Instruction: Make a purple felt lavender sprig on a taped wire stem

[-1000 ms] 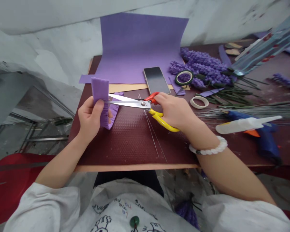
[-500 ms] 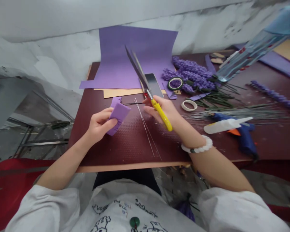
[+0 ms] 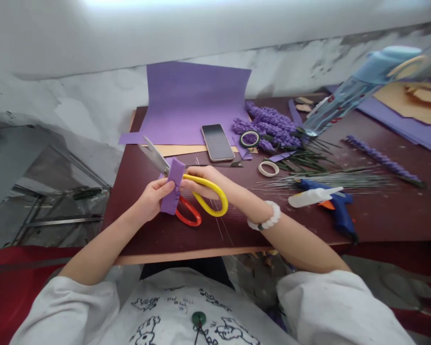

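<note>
The person's left hand (image 3: 151,197) is pinching a fringed purple paper strip (image 3: 173,189) upright, its grip closed on the strip's lower half. The right hand (image 3: 201,178) is clasping the scissors (image 3: 156,158) where the handles begin, grip shut around them outside the yellow and red loops. The blades are poking up-left from behind the strip. All this is happening above the worktop (image 3: 158,232), nearer the person than the phone (image 3: 217,142) and slightly to its left. A blue glue gun (image 3: 339,207) is lying well to the phone's right.
</note>
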Demonstrator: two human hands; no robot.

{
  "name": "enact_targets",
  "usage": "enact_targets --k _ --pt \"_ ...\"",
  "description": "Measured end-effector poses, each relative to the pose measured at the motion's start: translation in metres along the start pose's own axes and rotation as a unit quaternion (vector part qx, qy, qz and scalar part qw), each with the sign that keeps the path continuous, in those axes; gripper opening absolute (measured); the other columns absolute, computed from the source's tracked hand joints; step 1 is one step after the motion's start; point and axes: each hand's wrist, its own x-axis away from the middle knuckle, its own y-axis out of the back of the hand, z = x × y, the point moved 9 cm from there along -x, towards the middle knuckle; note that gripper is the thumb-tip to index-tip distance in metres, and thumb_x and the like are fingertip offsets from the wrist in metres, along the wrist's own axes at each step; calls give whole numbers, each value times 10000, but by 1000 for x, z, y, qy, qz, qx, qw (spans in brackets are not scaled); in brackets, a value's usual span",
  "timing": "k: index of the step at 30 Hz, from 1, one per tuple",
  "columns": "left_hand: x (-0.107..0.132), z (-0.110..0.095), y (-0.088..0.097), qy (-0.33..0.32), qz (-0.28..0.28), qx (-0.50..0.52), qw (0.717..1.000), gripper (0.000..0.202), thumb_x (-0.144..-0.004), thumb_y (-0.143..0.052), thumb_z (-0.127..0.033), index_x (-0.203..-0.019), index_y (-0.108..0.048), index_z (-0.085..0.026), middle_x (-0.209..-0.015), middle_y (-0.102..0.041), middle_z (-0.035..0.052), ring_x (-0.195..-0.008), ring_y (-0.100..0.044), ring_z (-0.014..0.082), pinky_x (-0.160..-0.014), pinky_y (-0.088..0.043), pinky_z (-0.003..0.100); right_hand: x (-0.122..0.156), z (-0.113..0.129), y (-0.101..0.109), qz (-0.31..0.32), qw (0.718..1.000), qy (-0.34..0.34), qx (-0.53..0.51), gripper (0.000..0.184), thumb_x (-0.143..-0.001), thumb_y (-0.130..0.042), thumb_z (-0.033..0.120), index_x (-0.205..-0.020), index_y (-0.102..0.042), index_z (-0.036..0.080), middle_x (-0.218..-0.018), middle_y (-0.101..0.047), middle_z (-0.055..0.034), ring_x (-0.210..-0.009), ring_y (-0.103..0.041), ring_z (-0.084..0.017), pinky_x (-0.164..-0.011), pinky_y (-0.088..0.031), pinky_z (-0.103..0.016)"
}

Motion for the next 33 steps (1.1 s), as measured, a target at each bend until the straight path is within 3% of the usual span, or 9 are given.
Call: enact_targets --k 4,6,9,15,18,21,27,31,33 --pt "1 -2 3 14 -26 26 999 370 -552 -843 -462 -699 -720 -146 -652 -674 5 -558 -590 81 -564 -481 199 13 -12 1 127 990 -35 -49 320 -787 -580 478 -861 -556 168 -739 -578 -8 -625 -514 -124 -574 -407 -253" --pt "0 -6 9 -3 -50 34 998 370 -541 -851 -451 -709 -717 -150 -660 -666 -6 -561 -578 72 -555 -477 191 20 -14 33 -7 998 -51 35 223 -818 -540 379 -870 -584 166 -729 -594 -13 -615 -510 -121 -585 -391 -256" --pt "-3 -12 20 -49 -93 37 994 365 -545 -851 -443 -758 -729 -172 -732 -691 -6 -629 -594 74 -600 -483 185 42 9 68 -248 957 -36 147 153 -820 -483 240 -878 -600 161 -654 -574 -5 -558 -471 -110 -588 -366 -263" --pt "-3 -18 17 -128 -80 -32 988 306 -677 -771 -452 -877 -740 -223 -834 -702 -3 -786 -622 107 -773 -489 223 17 35 -3 -156 979 14 128 361 -792 -614 412 -1041 -579 153 -853 -650 -71 -674 -543 -156 -629 -404 -296" --pt "-1 -25 13 -150 -71 -29 986 321 -700 -740 -483 -898 -730 -230 -875 -707 4 -847 -629 130 -823 -487 251 0 20 -19 -154 987 6 -53 287 -796 -595 390 -984 -570 174 -844 -648 -49 -671 -549 -141 -642 -436 -291" --pt "-1 -38 8 -187 -36 -35 981 395 -757 -650 -541 -1027 -703 -259 -984 -700 18 -900 -616 141 -846 -482 268 -7 13 -26 -113 959 35 -258 237 -758 -590 343 -929 -573 180 -880 -638 -36 -742 -575 -140 -699 -470 -295" --pt "5 -82 20 -331 -80 -241 909 499 -739 -656 -276 -1230 -584 -327 -1260 -570 -3 -925 -543 120 -871 -444 224 16 -4 7 -129 941 5 -312 59 -594 -544 238 -606 -514 189 -623 -519 21 -558 -431 -101 -543 -359 -263" --pt "12 -122 32 -401 -128 -276 864 459 -699 -667 -162 -1132 -602 -299 -842 -562 -29 -699 -492 98 -695 -449 212 29 -20 36 -156 894 23 -420 101 -519 -504 254 -536 -418 204 -636 -563 -11 -618 -538 -156 -623 -435 -332" --pt "17 -141 38 -422 -153 -276 850 428 -714 -681 -166 -1111 -612 -308 -831 -543 -29 -667 -479 95 -650 -434 224 31 -26 45 -147 887 3 -437 124 -523 -506 260 -551 -396 210 -646 -588 -16 -650 -586 -185 -693 -470 -394"
